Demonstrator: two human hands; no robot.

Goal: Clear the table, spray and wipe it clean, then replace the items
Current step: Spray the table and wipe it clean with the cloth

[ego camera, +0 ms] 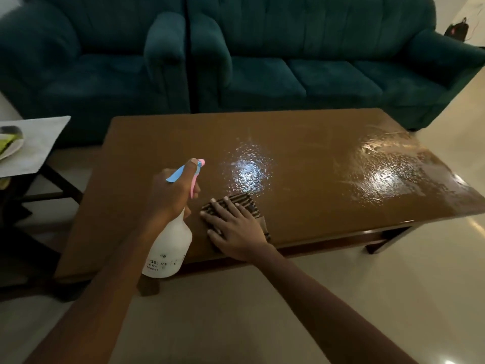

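The brown wooden coffee table [301, 132] fills the middle of the view, wet and shiny with droplets at its centre and right end. My left hand [170, 193] grips a white spray bottle [170, 248] with a blue and pink trigger head, held over the table's near left part. My right hand [233, 227] lies flat, fingers spread, on a dark striped cloth [238, 202] near the front edge. The cloth is partly hidden under the palm.
A dark teal armchair [86, 61] and a matching sofa [328, 61] stand close behind the table. At the left a small side table [39, 143] with a grey mat bears a plate [10, 151]. Pale tiled floor [393, 298] lies around.
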